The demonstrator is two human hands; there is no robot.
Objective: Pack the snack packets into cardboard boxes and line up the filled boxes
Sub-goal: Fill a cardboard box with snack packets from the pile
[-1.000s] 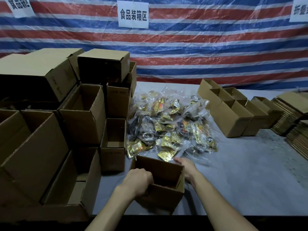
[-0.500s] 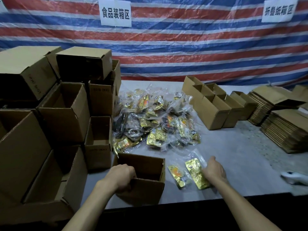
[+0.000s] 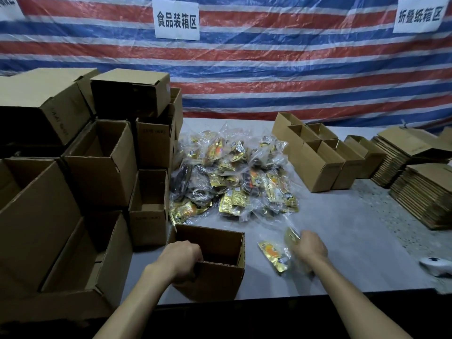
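Open box (image 3: 220, 277) close at front edge of counter (image 3: 354, 253), free room to right.
Near rim clasped by left grip (image 3: 181, 260); shiny gold packet (image 3: 291, 235) pinched in right grip (image 3: 309, 245), somewhat blurred.

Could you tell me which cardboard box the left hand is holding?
The lone open box at the table's front edge; the left hand grips its near rim, the others stand untouched.

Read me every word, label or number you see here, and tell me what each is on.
"食品装箱区": middle white paper sign on the striped plastic tarpaulin.
"折叠纸箱区": right white paper sign.
The left white paper sign: cut off, unreadable.
Stamps on the brown cardboard boxes: too small to read.
Print on the gold snack packets: blurred.
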